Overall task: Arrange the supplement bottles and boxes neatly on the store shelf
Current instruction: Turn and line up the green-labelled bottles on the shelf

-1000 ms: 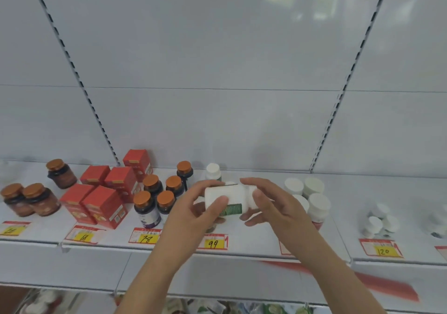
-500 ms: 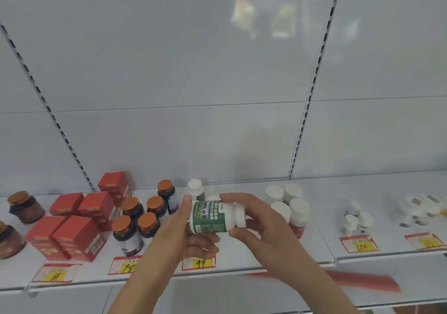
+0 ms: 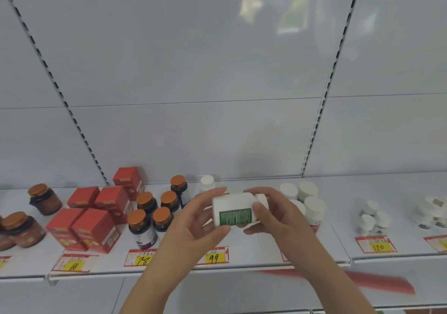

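We hold a white supplement bottle [image 3: 235, 211] sideways above the shelf [image 3: 254, 248], left hand [image 3: 193, 226] cupping its base, right hand [image 3: 273, 214] curled round the cap end. Rigid, smooth plastic, probably light; we judge the labelled body the surest grip.
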Action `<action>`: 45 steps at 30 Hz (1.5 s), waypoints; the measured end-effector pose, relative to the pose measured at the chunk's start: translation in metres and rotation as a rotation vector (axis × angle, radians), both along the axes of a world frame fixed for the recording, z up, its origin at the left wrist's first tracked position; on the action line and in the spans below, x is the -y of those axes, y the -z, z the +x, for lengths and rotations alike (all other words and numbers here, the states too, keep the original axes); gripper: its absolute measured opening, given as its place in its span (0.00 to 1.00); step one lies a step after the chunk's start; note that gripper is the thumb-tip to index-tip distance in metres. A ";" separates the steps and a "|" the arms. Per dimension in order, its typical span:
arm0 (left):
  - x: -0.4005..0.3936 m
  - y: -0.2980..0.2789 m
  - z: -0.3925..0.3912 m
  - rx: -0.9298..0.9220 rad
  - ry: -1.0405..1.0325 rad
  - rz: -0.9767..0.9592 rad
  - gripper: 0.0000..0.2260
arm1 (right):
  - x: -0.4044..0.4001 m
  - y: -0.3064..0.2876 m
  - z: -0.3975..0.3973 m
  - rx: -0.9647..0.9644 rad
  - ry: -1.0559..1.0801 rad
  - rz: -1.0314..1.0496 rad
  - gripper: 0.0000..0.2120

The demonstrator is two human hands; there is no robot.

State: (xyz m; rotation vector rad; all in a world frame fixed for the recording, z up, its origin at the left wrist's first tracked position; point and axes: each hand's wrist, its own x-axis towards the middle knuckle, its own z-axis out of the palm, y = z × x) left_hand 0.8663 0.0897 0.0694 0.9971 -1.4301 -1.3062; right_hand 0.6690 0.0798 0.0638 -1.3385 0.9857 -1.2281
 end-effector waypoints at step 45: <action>0.002 0.174 0.032 0.856 -0.443 -0.324 0.25 | 0.036 0.093 0.038 -0.507 0.234 -0.114 0.20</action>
